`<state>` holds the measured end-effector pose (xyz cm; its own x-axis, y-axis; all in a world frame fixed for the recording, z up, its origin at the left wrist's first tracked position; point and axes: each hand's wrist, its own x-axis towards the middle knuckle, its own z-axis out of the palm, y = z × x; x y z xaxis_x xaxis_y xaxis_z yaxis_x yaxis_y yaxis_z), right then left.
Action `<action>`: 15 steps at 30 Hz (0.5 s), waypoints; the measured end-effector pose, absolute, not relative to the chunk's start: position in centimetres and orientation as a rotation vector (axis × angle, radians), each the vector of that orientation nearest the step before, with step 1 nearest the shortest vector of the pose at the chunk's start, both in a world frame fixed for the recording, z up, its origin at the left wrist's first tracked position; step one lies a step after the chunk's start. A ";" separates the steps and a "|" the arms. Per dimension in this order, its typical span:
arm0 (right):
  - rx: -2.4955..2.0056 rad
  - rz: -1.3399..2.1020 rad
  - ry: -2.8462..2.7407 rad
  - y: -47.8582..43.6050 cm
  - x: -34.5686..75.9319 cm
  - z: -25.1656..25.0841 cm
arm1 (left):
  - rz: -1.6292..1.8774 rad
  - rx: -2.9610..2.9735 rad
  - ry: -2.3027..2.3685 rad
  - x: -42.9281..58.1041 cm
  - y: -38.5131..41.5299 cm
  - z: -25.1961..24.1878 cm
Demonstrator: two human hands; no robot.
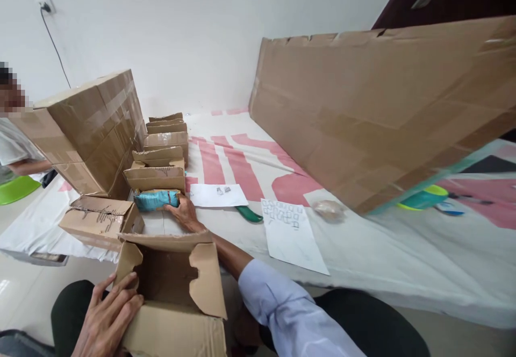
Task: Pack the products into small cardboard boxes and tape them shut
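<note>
An open cardboard box [173, 325] sits at the lower centre, close to my body, with its flaps raised and a dark, bare-looking interior. My left hand [110, 314] holds it by its left side, fingers over the side flap. My right hand [185, 212] reaches across the table and is closed on the right end of a blue packet [153, 200]. That packet lies in front of a row of open cardboard boxes [155, 177]. Left of it stands a closed cardboard box [99, 217] with dark scribbles on top. My right thumb is partly hidden.
Tall cardboard partitions stand at left [92, 126] and right [363, 104]. On the cloth-covered table [382, 255] lie two paper sheets [217, 197], [294, 244], a green object [249, 214] and a clear-wrapped brownish item [328, 210]. Another person [16, 142] is at far left.
</note>
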<state>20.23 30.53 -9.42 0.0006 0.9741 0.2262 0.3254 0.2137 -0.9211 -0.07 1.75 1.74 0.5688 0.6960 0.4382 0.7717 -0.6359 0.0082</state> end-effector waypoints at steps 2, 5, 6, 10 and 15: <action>-1.317 0.781 -1.580 30.6 20.6 -9.4 | -0.568 -2.644 -1.218 0.2 2.1 2.0; -1.305 0.803 -1.622 30.6 21.5 -9.0 | -0.506 -2.662 -1.172 0.6 2.5 2.5; -1.289 0.824 -1.621 30.6 21.9 -8.8 | -0.485 -2.665 -1.161 0.7 2.6 2.6; -1.174 0.975 -1.549 29.8 24.0 -7.5 | -0.518 -2.651 -1.198 0.9 2.8 2.8; -0.908 1.484 -1.381 26.1 29.8 -5.1 | -0.636 -2.562 -1.303 1.2 3.8 1.7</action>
